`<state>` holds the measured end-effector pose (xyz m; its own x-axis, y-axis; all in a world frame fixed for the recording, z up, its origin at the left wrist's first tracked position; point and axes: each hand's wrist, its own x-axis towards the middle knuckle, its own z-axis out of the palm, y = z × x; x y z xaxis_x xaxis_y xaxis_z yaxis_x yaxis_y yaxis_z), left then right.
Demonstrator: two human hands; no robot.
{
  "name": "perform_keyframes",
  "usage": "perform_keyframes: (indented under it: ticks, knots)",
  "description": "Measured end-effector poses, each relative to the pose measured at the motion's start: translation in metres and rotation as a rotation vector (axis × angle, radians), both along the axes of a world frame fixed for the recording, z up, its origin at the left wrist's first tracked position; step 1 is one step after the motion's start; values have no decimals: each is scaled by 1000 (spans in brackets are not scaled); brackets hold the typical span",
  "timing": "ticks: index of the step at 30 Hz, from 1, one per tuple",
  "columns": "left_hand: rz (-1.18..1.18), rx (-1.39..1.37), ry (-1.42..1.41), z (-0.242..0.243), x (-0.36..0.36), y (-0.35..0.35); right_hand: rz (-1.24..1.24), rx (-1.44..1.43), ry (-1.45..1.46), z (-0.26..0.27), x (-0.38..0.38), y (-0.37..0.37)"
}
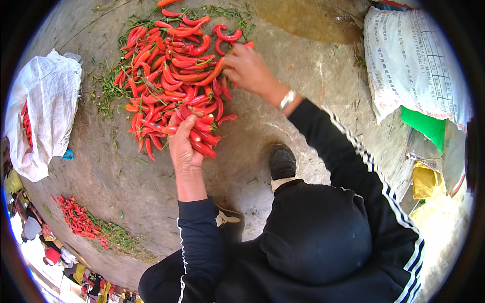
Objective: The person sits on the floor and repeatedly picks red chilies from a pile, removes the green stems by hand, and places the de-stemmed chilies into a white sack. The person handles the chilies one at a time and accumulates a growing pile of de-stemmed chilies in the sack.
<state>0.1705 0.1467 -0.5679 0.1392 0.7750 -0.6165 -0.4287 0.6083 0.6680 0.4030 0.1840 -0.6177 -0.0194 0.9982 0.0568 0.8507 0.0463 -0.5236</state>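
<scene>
A pile of red chili peppers [155,70] lies on the concrete floor before me, with green stems [108,85] scattered along its left side and top. My left hand [183,144], at the pile's near edge, grips several red peppers [202,142], their pale cut-looking ends facing various ways. At the right edge of the pile is my right hand [248,72], blurred, with its fingers bent. An orange-red pepper [214,75] reaches its fingertips; whether they grip it is unclear. Another red tip [249,44] shows just beyond the knuckles.
On the left lies a white woven sack [57,94] with red peppers inside. A smaller pepper heap [77,216] and green stems [117,236] are at lower left. A printed white sack [409,57], green sheet [424,125] and yellow bag [426,181] stand at right. My shoe [282,161] is below the pile.
</scene>
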Motion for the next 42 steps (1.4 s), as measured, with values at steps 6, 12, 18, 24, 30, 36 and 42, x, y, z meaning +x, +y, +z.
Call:
perform_keyframes:
  ticks: [6, 12, 18, 24, 30, 36, 42]
  knots:
    - [52, -187, -309, -6, -7, -11, 227, 223, -187, -3, 7, 18]
    - [-132, -25, -134, 15, -5, 4, 400, 45, 61, 53, -21, -49]
    - [-264, -121, -199, 25, -17, 19, 514, -272, 524, 70, -13, -46]
    - [-219, 6, -584, 5, -20, 4, 265, -986, 1151, 77, -2, -56]
    - [-65, -176, -539, -7, -32, 9, -53, 66, -325, -10, 50, 7]
    - [-242, -155, -349, 1, -12, 1, 60, -84, -114, 6, 41, 2]
    - [-313, -228, -324, 20, -7, 14, 506, -8, 183, 79, -25, -45]
